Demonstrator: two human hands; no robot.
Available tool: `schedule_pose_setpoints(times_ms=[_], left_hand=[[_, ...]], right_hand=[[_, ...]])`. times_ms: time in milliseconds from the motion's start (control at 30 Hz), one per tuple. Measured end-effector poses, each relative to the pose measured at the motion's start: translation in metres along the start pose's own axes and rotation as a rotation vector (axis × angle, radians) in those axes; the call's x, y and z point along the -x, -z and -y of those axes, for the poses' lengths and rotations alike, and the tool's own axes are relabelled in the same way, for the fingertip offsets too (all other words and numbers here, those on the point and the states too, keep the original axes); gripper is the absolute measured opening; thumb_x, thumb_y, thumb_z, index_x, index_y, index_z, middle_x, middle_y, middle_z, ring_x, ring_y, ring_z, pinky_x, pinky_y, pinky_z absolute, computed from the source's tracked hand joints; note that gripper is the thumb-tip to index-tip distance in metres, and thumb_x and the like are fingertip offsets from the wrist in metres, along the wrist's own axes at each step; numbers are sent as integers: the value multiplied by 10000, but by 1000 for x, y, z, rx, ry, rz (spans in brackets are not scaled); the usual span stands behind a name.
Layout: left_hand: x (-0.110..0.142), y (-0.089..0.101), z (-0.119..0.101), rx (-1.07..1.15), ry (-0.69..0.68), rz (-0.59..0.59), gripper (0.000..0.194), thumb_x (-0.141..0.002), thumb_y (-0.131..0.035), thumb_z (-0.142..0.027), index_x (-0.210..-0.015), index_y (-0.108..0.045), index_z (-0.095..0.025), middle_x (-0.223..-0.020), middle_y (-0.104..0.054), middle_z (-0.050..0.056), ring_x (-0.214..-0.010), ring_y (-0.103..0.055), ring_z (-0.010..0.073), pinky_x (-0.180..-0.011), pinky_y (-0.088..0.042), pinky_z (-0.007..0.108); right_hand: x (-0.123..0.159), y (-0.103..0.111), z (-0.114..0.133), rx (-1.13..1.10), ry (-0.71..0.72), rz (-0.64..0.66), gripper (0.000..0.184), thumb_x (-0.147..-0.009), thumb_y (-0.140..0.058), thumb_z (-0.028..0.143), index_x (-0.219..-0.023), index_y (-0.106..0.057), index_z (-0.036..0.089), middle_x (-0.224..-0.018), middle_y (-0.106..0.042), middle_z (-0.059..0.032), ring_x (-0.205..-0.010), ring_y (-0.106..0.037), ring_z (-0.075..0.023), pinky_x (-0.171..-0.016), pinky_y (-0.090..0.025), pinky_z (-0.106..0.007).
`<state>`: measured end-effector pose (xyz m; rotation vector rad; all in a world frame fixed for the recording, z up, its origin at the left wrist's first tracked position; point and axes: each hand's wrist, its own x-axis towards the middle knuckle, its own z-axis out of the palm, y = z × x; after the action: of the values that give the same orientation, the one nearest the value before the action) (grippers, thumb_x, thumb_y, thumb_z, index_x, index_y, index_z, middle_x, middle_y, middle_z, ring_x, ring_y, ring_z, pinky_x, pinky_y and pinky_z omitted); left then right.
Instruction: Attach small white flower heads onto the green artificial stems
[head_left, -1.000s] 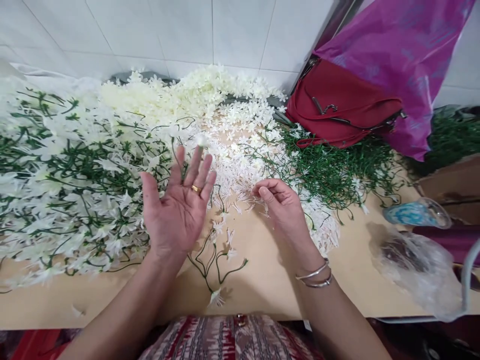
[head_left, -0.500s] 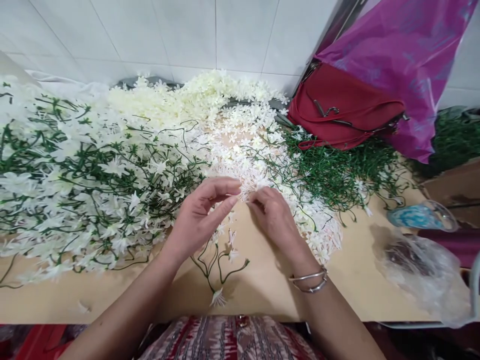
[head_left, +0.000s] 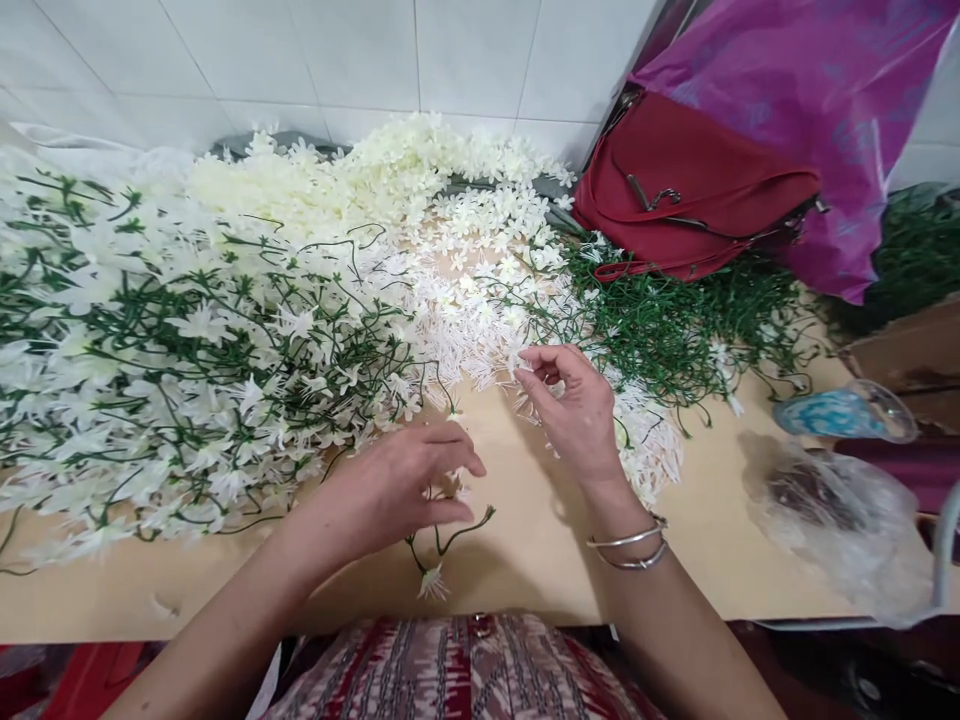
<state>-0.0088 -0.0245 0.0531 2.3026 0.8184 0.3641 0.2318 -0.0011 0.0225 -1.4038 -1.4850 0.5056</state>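
Nearest us, on the bare tan worktop (head_left: 525,570), we see a green stem sprig (head_left: 442,545) with a small white blossom at its near tip. Our left hand (head_left: 397,485) rests over the sprig, its grip loosely curled, fingertips touching the stems; whether they truly pinch one we cannot tell. Just beyond, our right hand (head_left: 577,410) hovers at the edge of the loose white flower heads (head_left: 480,310), thumb and forefinger nearly closed on what looks like a single tiny bloom. To the left lies a heap of finished white-flowered stems (head_left: 172,370); to the right, bare green stems (head_left: 675,330). Farther back sit a cream blossom pile (head_left: 360,180) and a red handbag (head_left: 690,190) against the tiled wall (head_left: 300,60).
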Motion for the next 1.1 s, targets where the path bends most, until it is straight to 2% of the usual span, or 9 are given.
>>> schedule_pose_setpoints(times_ms=[100, 167, 267, 433, 600, 733, 833, 967, 1100], left_hand=[[6, -7, 2, -43, -7, 94, 276, -836, -817, -121, -1075, -736, -235, -1097, -728, 44, -971, -703, 213, -812, -516, 300], [4, -17, 7, -86, -21, 76, 190, -903, -714, -86, -1030, -738, -225, -1056, -725, 44, -930, -698, 199, -790, -500, 295], [-6, -28, 12, -207, 1, -21, 225, -976, -571, -67, -1064, -727, -204, -1018, -721, 59, -881, -683, 203, -754, -484, 308], [-14, -11, 9, -515, 103, -98, 287, -949, -497, -13, -1059, -703, -179, -997, -700, 88, -831, -647, 239, -745, -493, 364], [-2, 9, 17, -631, 166, -183, 375, -913, -460, 26, -1114, -668, -212, -1202, -683, 136, -1050, -655, 313, -876, -537, 462], [15, 4, 24, -486, 105, -166, 559, -893, -442, 47, -1358, -572, -234, -1519, -542, 139, -1323, -579, 315, -1031, -532, 475], [25, 1, 26, -443, 97, -180, 699, -873, -400, 81, -1488, -475, -242, -1626, -450, 127, -1427, -520, 297, -1076, -526, 447], [28, 6, 18, -495, 100, -335, 520, -1000, -465, -54, -1487, -491, -238, -1550, -541, 122, -1377, -573, 289, -1072, -536, 421], [27, 4, 4, -525, 107, -425, 296, -1056, -503, -162, -1336, -592, -198, -1346, -649, 125, -1195, -657, 258, -979, -573, 383]], right_hand=[[1, 0, 2, 27, 27, 19, 56, -927, -669, 219, -896, -713, 235, -861, -674, -18, -763, -579, -186, -761, -482, -342], [2, -1, 3, 24, 38, 29, 63, -936, -668, 230, -890, -710, 237, -867, -686, -21, -759, -579, -188, -754, -481, -339], [3, -2, 4, 13, 46, 44, 74, -944, -668, 238, -879, -705, 238, -875, -695, -23, -766, -590, -190, -750, -479, -335], [0, -2, -4, 5, -7, -28, 43, -932, -666, 224, -938, -709, 227, -880, -682, -20, -786, -603, -186, -768, -473, -334], [-3, 1, -12, -76, -129, -133, 125, -886, -703, 251, -1006, -683, 223, -882, -674, -12, -798, -616, -188, -778, -487, -334], [-3, 1, -11, -91, -128, -136, 85, -886, -707, 264, -937, -650, 227, -864, -669, -4, -784, -615, -180, -774, -487, -328], [-2, 0, -10, -80, -116, -129, 81, -895, -705, 271, -921, -644, 225, -860, -673, -4, -784, -617, -178, -780, -483, -326], [-1, -2, -7, -69, -91, -122, 75, -893, -706, 270, -912, -652, 221, -848, -684, 0, -769, -618, -174, -767, -485, -321], [0, -3, -2, -62, -51, -91, 58, -892, -702, 251, -894, -653, 218, -834, -686, 3, -750, -612, -169, -745, -485, -312]])
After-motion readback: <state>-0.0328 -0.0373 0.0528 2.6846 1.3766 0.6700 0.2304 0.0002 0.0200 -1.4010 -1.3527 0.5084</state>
